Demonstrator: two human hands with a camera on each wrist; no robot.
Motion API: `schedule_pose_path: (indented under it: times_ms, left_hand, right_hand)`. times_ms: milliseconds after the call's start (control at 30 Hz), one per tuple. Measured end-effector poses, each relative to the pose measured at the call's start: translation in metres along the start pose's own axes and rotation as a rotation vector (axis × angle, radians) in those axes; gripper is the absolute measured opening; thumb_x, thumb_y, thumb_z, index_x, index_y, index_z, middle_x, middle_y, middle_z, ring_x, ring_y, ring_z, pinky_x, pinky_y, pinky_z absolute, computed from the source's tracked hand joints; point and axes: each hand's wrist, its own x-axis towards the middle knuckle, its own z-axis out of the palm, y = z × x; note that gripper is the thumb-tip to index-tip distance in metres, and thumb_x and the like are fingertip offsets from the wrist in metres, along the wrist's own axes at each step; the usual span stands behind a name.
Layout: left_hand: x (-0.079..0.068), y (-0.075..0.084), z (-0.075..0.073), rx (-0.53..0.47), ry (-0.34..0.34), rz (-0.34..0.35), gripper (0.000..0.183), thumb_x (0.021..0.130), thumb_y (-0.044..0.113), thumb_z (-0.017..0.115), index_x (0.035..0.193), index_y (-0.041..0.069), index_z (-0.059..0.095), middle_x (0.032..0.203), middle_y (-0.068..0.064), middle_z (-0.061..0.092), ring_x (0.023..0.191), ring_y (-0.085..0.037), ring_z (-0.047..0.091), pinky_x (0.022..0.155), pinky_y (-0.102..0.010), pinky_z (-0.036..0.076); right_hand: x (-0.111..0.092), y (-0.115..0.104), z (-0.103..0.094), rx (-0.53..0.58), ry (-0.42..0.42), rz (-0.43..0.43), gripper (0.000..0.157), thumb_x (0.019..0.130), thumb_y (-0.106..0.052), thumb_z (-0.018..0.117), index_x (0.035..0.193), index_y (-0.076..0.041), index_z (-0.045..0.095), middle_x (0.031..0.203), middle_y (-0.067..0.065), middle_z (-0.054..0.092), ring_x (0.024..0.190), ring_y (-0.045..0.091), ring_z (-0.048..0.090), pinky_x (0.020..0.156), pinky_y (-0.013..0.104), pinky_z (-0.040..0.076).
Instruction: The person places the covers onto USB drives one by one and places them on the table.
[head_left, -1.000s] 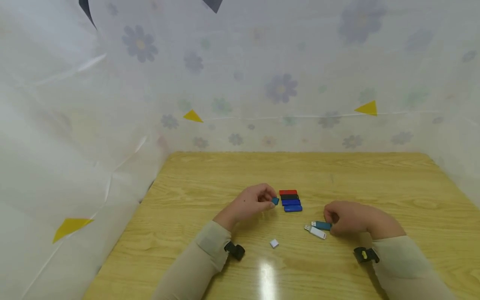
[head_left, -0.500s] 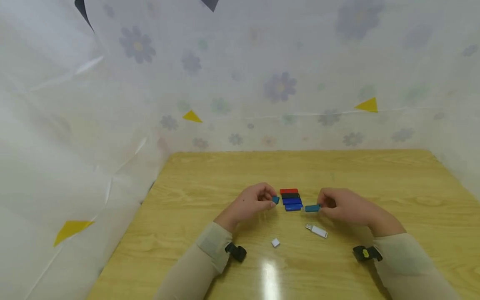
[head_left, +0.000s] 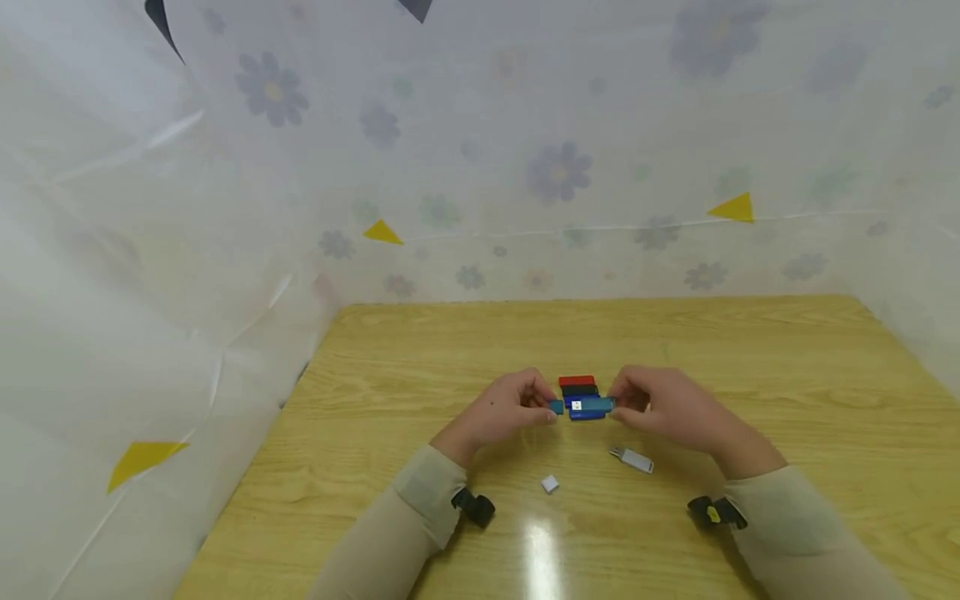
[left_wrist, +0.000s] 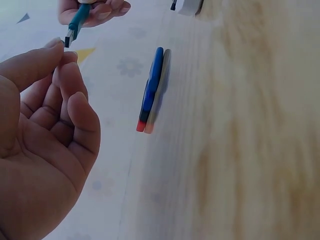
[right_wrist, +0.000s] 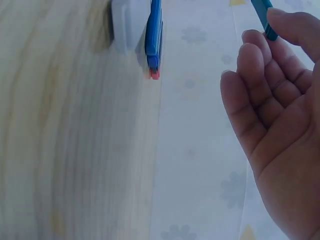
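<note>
My left hand (head_left: 504, 411) pinches a small teal cap (head_left: 556, 407) between thumb and fingertips. Facing it, my right hand (head_left: 671, 410) pinches the rear end of a teal USB stick (head_left: 597, 405), whose bare metal plug points left at the cap. A short gap separates plug and cap in the head view; in the left wrist view the plug of the USB stick (left_wrist: 75, 24) comes right at the left fingertips, which hide the cap. Both hands are raised above the table, in front of a row of red, black and blue USB sticks (head_left: 577, 381).
A white USB stick (head_left: 636, 461) with its plug bare lies on the wooden table (head_left: 420, 350), nearer the person. Its white cap (head_left: 551, 484) lies to the left. A floral sheet (head_left: 480, 167) hangs behind the table's far edge.
My right hand has lifted the teal USB stick from beside the white one and carried it left, up to the cap. The left hand has stayed nearly in place, holding the cap.
</note>
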Motion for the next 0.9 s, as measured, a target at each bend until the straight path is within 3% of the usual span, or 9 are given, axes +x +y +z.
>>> schedule_pose_path:
  times_ms: [400, 900]
  left_hand:
    - [-0.0001, 0.0025, 0.0036, -0.040, -0.018, 0.001, 0.018, 0.094, 0.017, 0.076, 0.108, 0.012, 0.065, 0.096, -0.001, 0.069, 0.086, -0.017, 0.065, 0.074, -0.035, 0.054]
    - [-0.0019, 0.0072, 0.0084, -0.043, -0.034, 0.031, 0.015, 0.094, 0.013, 0.074, 0.105, 0.012, 0.064, 0.091, -0.001, 0.069, 0.078, -0.015, 0.064, 0.066, -0.027, 0.050]
  right_hand:
    - [0.0014, -0.0019, 0.0065, 0.029, 0.000, -0.036, 0.012, 0.095, -0.017, 0.074, 0.104, -0.020, 0.066, 0.087, -0.001, 0.071, 0.073, 0.008, 0.063, 0.064, 0.028, 0.052]
    - [0.0012, -0.0047, 0.0101, 0.023, 0.031, -0.096, 0.012, 0.095, -0.018, 0.074, 0.104, -0.019, 0.065, 0.086, -0.005, 0.069, 0.072, 0.005, 0.062, 0.062, 0.027, 0.052]
